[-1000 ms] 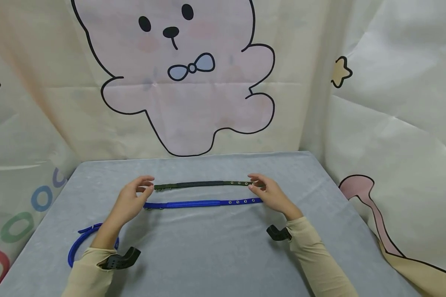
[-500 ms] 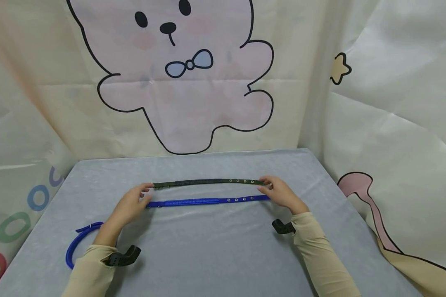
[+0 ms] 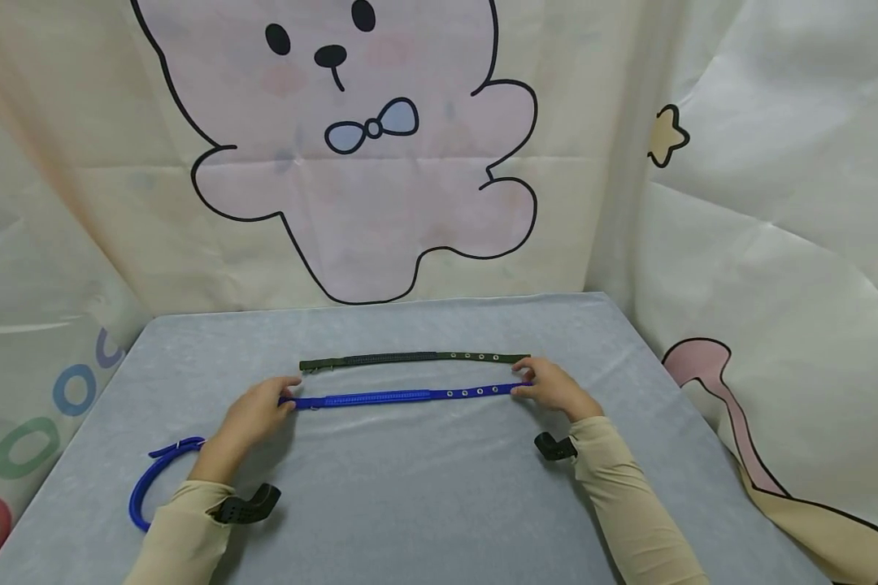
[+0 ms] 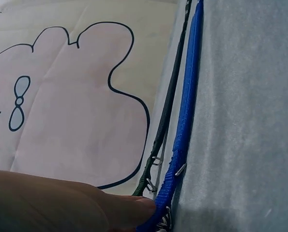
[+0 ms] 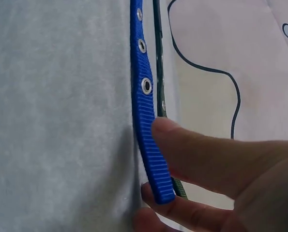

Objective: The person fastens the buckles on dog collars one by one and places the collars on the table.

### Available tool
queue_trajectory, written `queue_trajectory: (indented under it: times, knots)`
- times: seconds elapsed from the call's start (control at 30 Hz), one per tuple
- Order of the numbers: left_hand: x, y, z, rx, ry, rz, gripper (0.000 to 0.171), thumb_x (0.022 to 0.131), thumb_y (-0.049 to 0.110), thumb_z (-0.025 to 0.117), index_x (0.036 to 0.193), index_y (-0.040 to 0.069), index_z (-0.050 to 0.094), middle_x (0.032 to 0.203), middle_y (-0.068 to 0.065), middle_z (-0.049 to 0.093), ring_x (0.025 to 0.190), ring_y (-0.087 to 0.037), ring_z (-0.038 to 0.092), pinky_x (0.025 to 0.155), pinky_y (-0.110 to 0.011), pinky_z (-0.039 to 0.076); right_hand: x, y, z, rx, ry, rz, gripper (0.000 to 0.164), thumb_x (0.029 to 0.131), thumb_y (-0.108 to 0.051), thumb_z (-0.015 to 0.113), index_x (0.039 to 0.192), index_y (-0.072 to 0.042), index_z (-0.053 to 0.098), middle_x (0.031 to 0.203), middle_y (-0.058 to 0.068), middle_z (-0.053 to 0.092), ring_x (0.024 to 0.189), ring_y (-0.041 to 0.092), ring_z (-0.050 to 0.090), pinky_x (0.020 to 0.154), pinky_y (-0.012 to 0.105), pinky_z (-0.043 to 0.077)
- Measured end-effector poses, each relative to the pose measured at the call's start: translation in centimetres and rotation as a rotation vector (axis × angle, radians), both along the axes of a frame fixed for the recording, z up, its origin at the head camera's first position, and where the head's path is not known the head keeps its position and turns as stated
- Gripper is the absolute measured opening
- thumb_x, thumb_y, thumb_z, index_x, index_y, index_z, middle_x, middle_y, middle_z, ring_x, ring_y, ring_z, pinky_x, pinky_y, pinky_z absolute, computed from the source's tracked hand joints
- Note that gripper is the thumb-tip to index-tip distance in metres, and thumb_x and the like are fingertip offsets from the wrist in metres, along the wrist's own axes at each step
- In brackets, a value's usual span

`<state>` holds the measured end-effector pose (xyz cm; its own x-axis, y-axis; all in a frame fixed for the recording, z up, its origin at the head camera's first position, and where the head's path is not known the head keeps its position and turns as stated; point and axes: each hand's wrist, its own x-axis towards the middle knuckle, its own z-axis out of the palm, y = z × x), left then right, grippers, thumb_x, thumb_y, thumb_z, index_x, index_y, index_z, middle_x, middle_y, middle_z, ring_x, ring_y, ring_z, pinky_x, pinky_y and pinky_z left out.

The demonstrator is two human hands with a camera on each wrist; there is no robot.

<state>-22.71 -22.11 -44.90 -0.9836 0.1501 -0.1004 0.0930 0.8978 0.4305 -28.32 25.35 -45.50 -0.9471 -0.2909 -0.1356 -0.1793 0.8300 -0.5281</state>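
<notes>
Head: blue strap in pinched hands

In head view, cannot see the rest of the looped blue collar, hidden behind the left forearm. Cannot see well the buckle end of the straight blue collar either, partly covered by the left hand. Too small to tell: the pattern on the dark green collar. In left wrist view, cut off by the bottom edge: the metal fittings. In right wrist view, partly hidden behind the right hand: the dark green collar.
</notes>
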Motion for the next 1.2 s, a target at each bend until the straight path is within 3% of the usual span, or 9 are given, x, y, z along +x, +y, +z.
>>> queue_trajectory:
  times: [0.3,0.5,0.8,1.0,1.2]
  knots:
    - [-0.1,-0.2,0.1,-0.045,-0.022,0.028,0.024,0.091,0.001,0.068,0.115,-0.001,0.073,0.114,-0.023,0.073,0.110,-0.043,0.066,0.091,-0.057,0.052,-0.3,0.0,-0.4,0.001,-0.039,-0.036,0.016,0.090,-0.009,0.075,0.103,-0.003,0.067,0.097,0.015,0.067,0.083,0.023,0.060,0.067,0.031,0.049]
    - [-0.1,-0.5,0.1,-0.038,-0.034,0.047,0.018,0.094,0.007,0.068,0.109,0.000,0.075,0.110,-0.022,0.073,0.105,-0.041,0.067,0.090,-0.056,0.052,-0.8,0.5,-0.9,-0.046,-0.016,-0.009,0.005,0.094,-0.007,0.069,0.092,-0.003,0.067,0.086,0.009,0.063,0.077,0.017,0.055,0.065,0.027,0.043]
    - [0.1,-1.1,0.6,0.115,0.025,0.029,0.018,0.097,0.017,0.065,0.104,0.002,0.073,0.105,-0.019,0.073,0.098,-0.037,0.069,0.084,-0.052,0.054,-0.7,1.2,-0.8,-0.101,0.036,-0.042,0.008,0.096,-0.006,0.066,0.090,-0.001,0.063,0.081,0.007,0.059,0.070,0.015,0.055,0.062,0.027,0.046]
    - [0.3,-1.1,1.3,0.263,0.043,0.059,0.014,0.099,0.016,0.065,0.099,0.002,0.068,0.084,-0.011,0.068,0.078,-0.021,0.064,0.065,-0.034,0.052,-0.5,1.3,-0.3,-0.200,0.071,-0.046,0.009,0.097,-0.007,0.064,0.095,0.002,0.062,0.079,0.007,0.058,0.065,0.012,0.054,0.058,0.025,0.045]
    - [0.3,-1.3,1.6,0.295,0.023,0.091,0.016,0.097,0.016,0.067,0.094,0.001,0.063,0.081,-0.010,0.067,0.068,-0.015,0.060,0.058,-0.029,0.049,-0.7,1.0,0.3,-0.331,0.038,-0.069,0.015,0.100,-0.012,0.061,0.095,0.003,0.058,0.085,0.013,0.062,0.069,0.013,0.057,0.059,0.023,0.045]
